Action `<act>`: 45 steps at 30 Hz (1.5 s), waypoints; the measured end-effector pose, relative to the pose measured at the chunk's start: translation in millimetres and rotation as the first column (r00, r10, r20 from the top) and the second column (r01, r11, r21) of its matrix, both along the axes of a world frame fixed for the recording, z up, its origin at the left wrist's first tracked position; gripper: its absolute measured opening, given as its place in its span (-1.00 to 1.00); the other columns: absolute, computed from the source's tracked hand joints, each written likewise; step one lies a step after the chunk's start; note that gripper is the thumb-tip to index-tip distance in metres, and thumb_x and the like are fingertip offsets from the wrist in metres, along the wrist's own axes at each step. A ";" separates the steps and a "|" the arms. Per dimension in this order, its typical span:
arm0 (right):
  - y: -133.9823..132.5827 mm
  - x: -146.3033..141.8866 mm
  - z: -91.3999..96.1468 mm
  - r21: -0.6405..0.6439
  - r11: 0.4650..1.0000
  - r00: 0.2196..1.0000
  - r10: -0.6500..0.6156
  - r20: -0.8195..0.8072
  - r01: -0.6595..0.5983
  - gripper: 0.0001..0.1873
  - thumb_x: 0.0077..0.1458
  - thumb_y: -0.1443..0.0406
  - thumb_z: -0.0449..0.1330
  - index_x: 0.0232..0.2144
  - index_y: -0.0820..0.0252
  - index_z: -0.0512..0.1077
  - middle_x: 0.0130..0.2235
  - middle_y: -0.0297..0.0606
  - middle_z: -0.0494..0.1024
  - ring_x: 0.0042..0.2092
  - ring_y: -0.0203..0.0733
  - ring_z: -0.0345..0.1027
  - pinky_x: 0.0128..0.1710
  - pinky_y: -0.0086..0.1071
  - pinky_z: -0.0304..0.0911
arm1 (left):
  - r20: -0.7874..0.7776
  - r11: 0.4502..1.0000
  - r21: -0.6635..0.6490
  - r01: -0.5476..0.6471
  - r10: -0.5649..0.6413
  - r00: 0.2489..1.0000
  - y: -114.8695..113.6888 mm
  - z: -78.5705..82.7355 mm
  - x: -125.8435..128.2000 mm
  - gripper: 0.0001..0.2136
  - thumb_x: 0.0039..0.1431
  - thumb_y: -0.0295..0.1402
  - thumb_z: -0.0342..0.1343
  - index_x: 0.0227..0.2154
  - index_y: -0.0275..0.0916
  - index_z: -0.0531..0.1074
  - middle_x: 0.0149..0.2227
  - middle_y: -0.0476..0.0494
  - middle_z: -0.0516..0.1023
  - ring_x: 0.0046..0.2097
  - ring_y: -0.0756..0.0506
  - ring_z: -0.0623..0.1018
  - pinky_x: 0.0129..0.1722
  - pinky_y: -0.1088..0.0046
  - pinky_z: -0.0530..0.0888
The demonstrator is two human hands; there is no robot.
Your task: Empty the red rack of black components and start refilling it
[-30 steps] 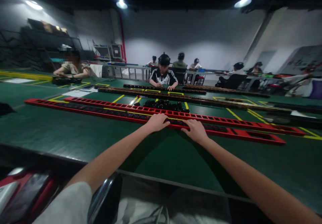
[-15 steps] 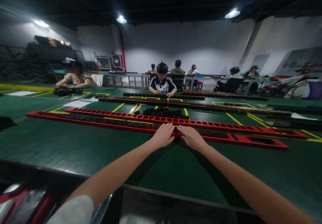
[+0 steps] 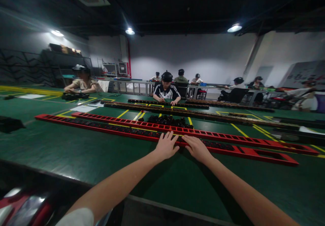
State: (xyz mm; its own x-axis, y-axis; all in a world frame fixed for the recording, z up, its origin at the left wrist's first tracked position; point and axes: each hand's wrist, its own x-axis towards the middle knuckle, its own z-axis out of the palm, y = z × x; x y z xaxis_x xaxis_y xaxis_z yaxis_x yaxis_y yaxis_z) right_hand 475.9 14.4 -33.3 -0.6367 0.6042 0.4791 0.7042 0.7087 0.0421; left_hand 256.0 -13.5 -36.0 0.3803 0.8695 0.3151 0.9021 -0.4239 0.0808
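A long red slotted frame [image 3: 250, 152] lies across the green table in front of me, and small black parts [image 3: 119, 127] fill many of its slots. My left hand [image 3: 166, 146] rests on its middle, fingers spread. Close by on the right, my right hand [image 3: 198, 148] lies on the same frame with its fingers stretched out. Both hands are open, and I see nothing held in either one. The slots under my fingers are hidden. Just beyond runs a second red frame [image 3: 281, 145], its visible slots mostly bare.
A heap of loose black parts [image 3: 169, 120] lies behind the second frame. Long dark rails [image 3: 203, 115] stretch across the table farther back. A co-worker [image 3: 167, 90] sits opposite, another person [image 3: 82, 83] at the left. Paper sheets [image 3: 82, 108] and a black object [image 3: 10, 124] lie leftward.
The whole view has shifted, so the table and frames appear lower and slightly to the right. My left hand's fingers look more spread. Both hands remain at the middle of the near frame.
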 end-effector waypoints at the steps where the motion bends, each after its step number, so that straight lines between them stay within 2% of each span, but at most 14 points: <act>1: -0.4 -0.1 0.0 0.000 1.000 1.000 -0.004 -0.006 0.004 -0.49 0.18 0.40 0.12 0.19 0.19 0.37 0.19 -0.02 0.44 0.20 0.08 0.34 0.19 0.05 0.26 | -0.003 1.000 0.006 0.001 -0.001 1.000 -0.5 0.5 0.1 -0.37 0.34 0.04 -0.17 0.36 -0.17 0.09 0.40 -0.36 0.05 0.40 -0.34 0.07 0.33 -0.10 0.04; 4: -3.1 -1.0 1.0 -0.007 1.000 1.000 -0.023 -0.021 0.023 -0.50 0.19 0.38 0.13 0.19 0.18 0.37 0.19 -0.03 0.44 0.18 0.08 0.35 0.19 0.04 0.27 | -0.010 1.000 0.015 -0.006 0.006 1.000 -2.0 3.4 -0.1 -0.37 0.33 0.04 -0.15 0.35 -0.18 0.10 0.39 -0.36 0.09 0.39 -0.35 0.10 0.32 -0.09 0.06; 9: -4.9 -0.6 2.8 -0.010 1.000 1.000 -0.024 -0.006 0.024 -0.49 0.20 0.38 0.12 0.20 0.17 0.35 0.20 -0.04 0.43 0.19 0.07 0.34 0.18 0.04 0.27 | 0.011 0.999 -0.041 0.012 -0.011 1.000 -0.2 7.8 -3.9 -0.42 0.37 0.01 -0.21 0.34 -0.12 0.12 0.39 -0.27 0.13 0.39 -0.29 0.12 0.34 -0.08 0.05; 15: -0.3 2.2 3.2 -0.008 1.000 1.000 0.003 0.019 -0.003 -0.48 0.18 0.37 0.13 0.20 0.15 0.35 0.19 -0.03 0.44 0.20 0.08 0.34 0.18 0.04 0.28 | 0.014 0.998 -0.036 -0.060 0.061 0.998 4.2 8.4 -12.8 -0.41 0.34 0.03 -0.17 0.33 -0.14 0.13 0.40 -0.32 0.07 0.41 -0.33 0.05 0.32 -0.27 -0.14; 20: -1.0 2.4 6.0 -0.024 1.000 1.000 0.005 0.028 -0.005 -0.49 0.19 0.37 0.13 0.20 0.18 0.35 0.19 -0.01 0.44 0.20 0.08 0.32 0.19 0.04 0.26 | 0.041 0.989 -0.067 -0.131 0.134 0.990 8.1 12.7 -24.2 -0.33 0.33 0.08 -0.21 0.38 -0.16 0.00 0.41 -0.36 0.03 0.41 -0.39 0.03 0.29 -0.34 -0.14; 23: -4.7 1.7 9.2 -0.048 0.999 0.999 -0.013 0.035 0.015 -0.50 0.22 0.34 0.12 0.21 0.18 0.34 0.20 -0.02 0.43 0.21 0.09 0.32 0.18 0.04 0.26 | 0.041 0.983 -0.093 -0.160 0.164 0.986 9.0 14.6 -30.3 -0.34 0.34 0.07 -0.23 0.36 -0.21 0.06 0.41 -0.38 0.03 0.40 -0.40 0.05 0.28 -0.29 -0.03; 26: -7.2 1.2 11.1 -0.070 0.997 0.999 -0.033 0.031 0.035 -0.50 0.23 0.32 0.12 0.22 0.20 0.33 0.21 -0.01 0.42 0.20 0.10 0.31 0.18 0.04 0.25 | 0.020 0.984 -0.113 -0.139 0.142 0.990 8.1 14.3 -32.8 -0.37 0.35 0.05 -0.24 0.32 -0.23 0.14 0.38 -0.39 0.10 0.38 -0.38 0.12 0.30 -0.20 0.02; 32: -3.5 1.2 8.3 -0.068 0.997 1.000 -0.021 0.020 0.023 -0.49 0.22 0.32 0.12 0.22 0.16 0.34 0.20 -0.05 0.43 0.20 0.07 0.31 0.18 0.02 0.25 | -0.009 0.988 -0.016 -0.152 0.152 0.988 6.0 11.0 -30.0 -0.39 0.35 0.02 -0.18 0.28 -0.31 0.20 0.28 -0.41 0.28 0.29 -0.36 0.27 0.30 -0.03 0.09; 38: -3.5 0.4 8.8 -0.072 0.997 0.999 -0.038 0.037 0.040 -0.49 0.23 0.31 0.11 0.22 0.17 0.33 0.20 -0.05 0.42 0.20 0.09 0.32 0.17 0.03 0.25 | -0.011 0.989 -0.022 -0.143 0.143 0.990 7.7 11.5 -30.8 -0.39 0.35 0.02 -0.17 0.27 -0.32 0.21 0.24 -0.40 0.33 0.26 -0.33 0.31 0.27 0.09 0.17; 42: -5.6 -0.3 11.1 -0.091 0.995 0.998 -0.041 0.055 0.046 -0.48 0.24 0.30 0.10 0.24 0.20 0.31 0.21 -0.03 0.41 0.21 0.10 0.30 0.17 0.02 0.25 | -0.012 0.991 -0.044 -0.125 0.125 0.992 10.3 11.3 -32.7 -0.40 0.34 0.03 -0.17 0.25 -0.30 0.24 0.23 -0.39 0.35 0.25 -0.34 0.32 0.29 0.03 0.14; 45: -7.0 -0.8 12.7 -0.102 0.994 0.997 -0.041 0.061 0.047 -0.47 0.24 0.30 0.10 0.25 0.21 0.30 0.22 -0.01 0.39 0.22 0.10 0.28 0.17 0.03 0.24 | -0.003 0.990 -0.052 -0.128 0.128 0.992 11.3 10.4 -33.7 -0.41 0.33 0.04 -0.15 0.25 -0.26 0.23 0.24 -0.39 0.34 0.28 -0.37 0.28 0.30 -0.17 0.01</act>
State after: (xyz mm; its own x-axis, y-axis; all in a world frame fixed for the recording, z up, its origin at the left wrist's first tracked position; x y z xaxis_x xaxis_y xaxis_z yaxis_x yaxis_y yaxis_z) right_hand 475.1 7.3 -20.6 -0.6339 0.6762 0.3754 0.7330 0.6801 0.0127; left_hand 222.3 -2.2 -25.6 0.2644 0.9263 0.2686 0.9488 -0.2997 0.0997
